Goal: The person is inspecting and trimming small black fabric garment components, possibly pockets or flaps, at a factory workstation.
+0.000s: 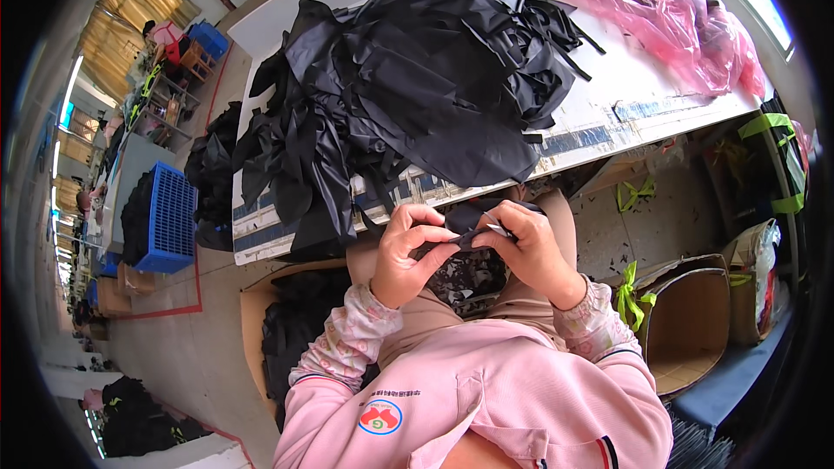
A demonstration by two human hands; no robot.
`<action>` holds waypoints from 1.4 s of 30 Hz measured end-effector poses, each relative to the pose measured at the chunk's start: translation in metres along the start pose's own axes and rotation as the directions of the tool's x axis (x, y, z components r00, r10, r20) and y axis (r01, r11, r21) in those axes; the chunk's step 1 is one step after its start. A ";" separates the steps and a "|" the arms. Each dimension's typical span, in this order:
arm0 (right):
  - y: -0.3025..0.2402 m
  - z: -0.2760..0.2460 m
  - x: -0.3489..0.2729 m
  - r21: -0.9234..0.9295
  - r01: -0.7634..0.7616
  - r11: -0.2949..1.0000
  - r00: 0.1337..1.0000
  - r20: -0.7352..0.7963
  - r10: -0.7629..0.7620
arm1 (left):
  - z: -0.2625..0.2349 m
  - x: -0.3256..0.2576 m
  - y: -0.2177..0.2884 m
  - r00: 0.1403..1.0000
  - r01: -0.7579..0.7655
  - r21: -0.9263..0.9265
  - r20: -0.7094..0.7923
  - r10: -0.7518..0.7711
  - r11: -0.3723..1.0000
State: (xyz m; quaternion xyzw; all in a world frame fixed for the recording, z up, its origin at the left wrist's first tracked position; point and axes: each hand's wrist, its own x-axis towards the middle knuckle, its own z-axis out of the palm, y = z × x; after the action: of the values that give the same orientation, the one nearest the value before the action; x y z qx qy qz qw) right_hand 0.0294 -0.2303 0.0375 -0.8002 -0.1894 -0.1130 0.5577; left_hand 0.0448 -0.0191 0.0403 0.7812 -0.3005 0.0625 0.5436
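Note:
Over my lap, my left hand (413, 252) pinches the edge of a small black fabric piece (469, 215) between thumb and fingers. Close by, thumb and fingers of my right hand (528, 241) are closed on the same piece. A small pale, shiny sliver (497, 227) shows at my right fingers; whether it is a tool or part of the material, I cannot tell. Just beyond my hands, a large heap of black fabric pieces (391, 78) covers much of the white table (643, 126), some hanging over its near edge.
Pink plastic sheeting (651, 17) lies at the table's far right. An open cardboard box (686, 330) stands at right, another box (254, 330) with black fabric at left. A blue crate (169, 217) stands farther left; a person (165, 39) is in the background.

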 end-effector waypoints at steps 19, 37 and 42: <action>-0.012 -0.006 -0.001 0.111 -0.168 0.980 0.981 0.113 0.156 | 0.021 -0.013 0.012 0.841 0.497 -0.712 0.253 -0.479 0.496; 0.010 0.002 -0.001 0.523 -0.325 0.788 0.941 0.262 0.214 | 0.019 -0.011 0.011 0.843 0.479 -0.832 0.348 -0.411 0.279; 0.006 0.008 0.003 0.306 -0.237 0.922 0.969 0.145 0.201 | 0.019 -0.015 0.006 0.867 0.445 -0.862 0.349 -0.355 0.241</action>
State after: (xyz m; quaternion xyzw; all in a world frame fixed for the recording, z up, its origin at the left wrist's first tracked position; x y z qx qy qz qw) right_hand 0.0347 -0.2241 0.0306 -0.7198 -0.1453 0.0270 0.6783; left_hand 0.0253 -0.0308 0.0309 0.3883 -0.0945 -0.2892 0.8699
